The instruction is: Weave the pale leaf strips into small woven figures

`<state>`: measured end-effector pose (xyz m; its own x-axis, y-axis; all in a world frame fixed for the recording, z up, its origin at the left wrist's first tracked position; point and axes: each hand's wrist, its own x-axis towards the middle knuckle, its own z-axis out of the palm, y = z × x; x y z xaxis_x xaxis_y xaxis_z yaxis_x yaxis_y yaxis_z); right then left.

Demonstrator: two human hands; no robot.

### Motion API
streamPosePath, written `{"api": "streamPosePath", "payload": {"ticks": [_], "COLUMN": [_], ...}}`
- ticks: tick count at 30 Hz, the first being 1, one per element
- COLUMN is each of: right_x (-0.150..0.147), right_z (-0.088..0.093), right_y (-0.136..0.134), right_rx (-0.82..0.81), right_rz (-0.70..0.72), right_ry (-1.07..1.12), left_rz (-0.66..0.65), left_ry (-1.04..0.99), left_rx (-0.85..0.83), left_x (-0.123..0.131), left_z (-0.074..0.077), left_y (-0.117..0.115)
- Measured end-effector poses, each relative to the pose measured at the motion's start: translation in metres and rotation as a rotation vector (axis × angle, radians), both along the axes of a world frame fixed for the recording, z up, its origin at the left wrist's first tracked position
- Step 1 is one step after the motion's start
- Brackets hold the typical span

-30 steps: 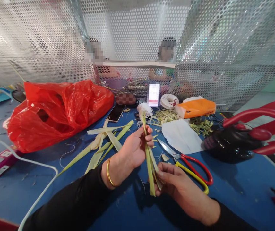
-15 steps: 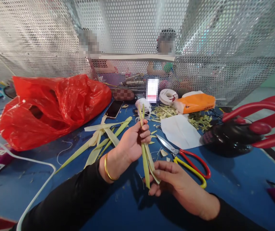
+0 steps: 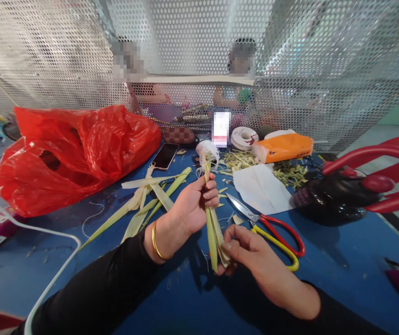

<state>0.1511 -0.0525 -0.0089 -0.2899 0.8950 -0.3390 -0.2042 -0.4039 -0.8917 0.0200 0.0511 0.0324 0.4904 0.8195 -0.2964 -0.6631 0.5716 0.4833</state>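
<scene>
My left hand (image 3: 194, 204), with a gold bangle on the wrist, is closed around the upper part of a bundle of green palm leaf strips (image 3: 212, 230) held upright over the blue table (image 3: 342, 270). My right hand (image 3: 246, 249) pinches the lower end of the same strips, folding a pale strip near the bottom. More loose palm strips (image 3: 150, 197) lie on the table just left of my left hand. Red and yellow handled scissors (image 3: 269, 228) lie open just right of my hands.
A red plastic bag (image 3: 73, 153) fills the left. A phone (image 3: 165, 156), white thread spool (image 3: 206, 151), tape roll (image 3: 244, 137), orange packet (image 3: 283, 147), white paper (image 3: 262, 188) and leaf scraps sit behind. A black-and-red object (image 3: 346, 195) stands right. People sit behind a perforated screen (image 3: 325, 70).
My right hand has moved up the strips a little, closer to my left hand, and bent the lower pale strip. The view has shifted slightly.
</scene>
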Motion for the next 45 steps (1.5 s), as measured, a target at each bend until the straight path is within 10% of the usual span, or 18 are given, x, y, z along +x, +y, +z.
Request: {"api": "streamPosePath", "payload": {"ticks": [40,45], "right_x": [-0.005,0.009], "right_z": [-0.009,-0.002], "right_y": [-0.009,0.002], "right_rx": [0.054,0.348], "right_rz": [0.196,-0.183], "right_ry": [-0.071,-0.275], "left_rz": [0.052,0.004], "left_ry": [0.094,0.26], "left_rx": [0.034,0.084], "left_x": [0.011,0.014], "left_z": [-0.007,-0.002], "left_y": [-0.014,-0.022]}}
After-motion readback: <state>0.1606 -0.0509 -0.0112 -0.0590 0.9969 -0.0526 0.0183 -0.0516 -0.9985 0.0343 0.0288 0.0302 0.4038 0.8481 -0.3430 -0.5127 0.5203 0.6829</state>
